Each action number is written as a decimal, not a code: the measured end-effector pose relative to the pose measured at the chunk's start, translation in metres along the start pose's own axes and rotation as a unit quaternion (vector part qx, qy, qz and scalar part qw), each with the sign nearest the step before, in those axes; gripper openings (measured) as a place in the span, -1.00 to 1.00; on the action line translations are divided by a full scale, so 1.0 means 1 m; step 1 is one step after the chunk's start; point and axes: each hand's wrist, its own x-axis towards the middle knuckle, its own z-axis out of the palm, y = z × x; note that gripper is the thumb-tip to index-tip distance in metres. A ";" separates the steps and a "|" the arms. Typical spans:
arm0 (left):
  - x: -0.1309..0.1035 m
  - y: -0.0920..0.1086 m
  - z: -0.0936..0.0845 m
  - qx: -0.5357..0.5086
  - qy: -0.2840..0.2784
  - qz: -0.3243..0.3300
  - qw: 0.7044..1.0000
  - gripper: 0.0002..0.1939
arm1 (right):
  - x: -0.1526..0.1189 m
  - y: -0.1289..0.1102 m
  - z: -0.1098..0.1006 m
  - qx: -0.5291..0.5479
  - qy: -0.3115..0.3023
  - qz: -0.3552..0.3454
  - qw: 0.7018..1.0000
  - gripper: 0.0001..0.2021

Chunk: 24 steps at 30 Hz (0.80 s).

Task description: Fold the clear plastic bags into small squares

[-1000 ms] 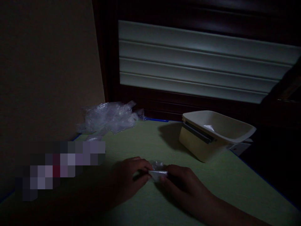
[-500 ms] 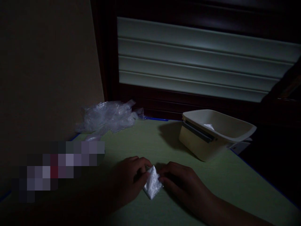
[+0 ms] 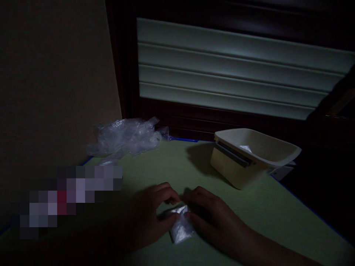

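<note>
A small, shiny plastic packet (image 3: 181, 231), whitish and roughly square, lies on the green tabletop (image 3: 163, 166) in front of me. My left hand (image 3: 158, 214) grips it from the left, thumb pressed on its top and fingers curled over beyond its far edge. From the right, my right hand (image 3: 215, 214) holds the same packet, its thumb on the upper face and its fingers bent at the far side. The two hands nearly meet at the packet's far edge. What the packet contains cannot be made out in the dim light.
At the back right stands a cream plastic bin (image 3: 235, 170) with a dark handle; something white (image 3: 246, 148) lies inside. Crumpled clear plastic bags (image 3: 127, 136) are heaped at the back left. A blurred-out patch (image 3: 80, 188) covers things at the left. A slatted panel (image 3: 222, 70) rises behind.
The packet has turned and come slightly nearer to me, its pointed far corner now a flatter edge. Both thumbs have moved onto its top, and the fingers have drawn closer together.
</note>
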 end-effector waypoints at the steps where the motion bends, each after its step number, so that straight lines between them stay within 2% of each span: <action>1: -0.001 0.000 0.000 0.028 0.010 -0.002 1.000 -0.86 | 0.000 -0.001 0.000 0.003 -0.004 -0.004 1.000 -0.78; 4: -0.002 0.000 0.001 0.082 0.009 0.002 0.997 -0.86 | 0.000 -0.001 0.000 0.005 0.000 -0.004 1.000 -0.76; 7: -0.003 -0.003 0.002 0.064 -0.007 0.008 0.998 -0.88 | -0.001 0.000 0.001 0.002 0.004 0.003 1.000 -0.73; 17: 0.000 -0.003 0.001 0.012 -0.020 0.042 0.999 -0.89 | 0.001 -0.002 0.004 0.046 0.018 0.004 0.999 -0.95; 19: -0.001 -0.001 0.000 -0.001 -0.006 -0.004 1.000 -0.91 | 0.001 0.000 0.004 0.100 0.042 0.026 0.994 -0.96; 21: -0.001 0.002 -0.002 -0.045 -0.003 -0.087 0.995 -0.83 | 0.002 0.002 0.005 0.181 0.066 0.071 0.979 -0.88; 24: 0.001 0.008 -0.006 -0.183 -0.063 -0.198 0.961 -0.74 | 0.004 0.004 0.006 0.286 0.093 0.123 0.946 -0.74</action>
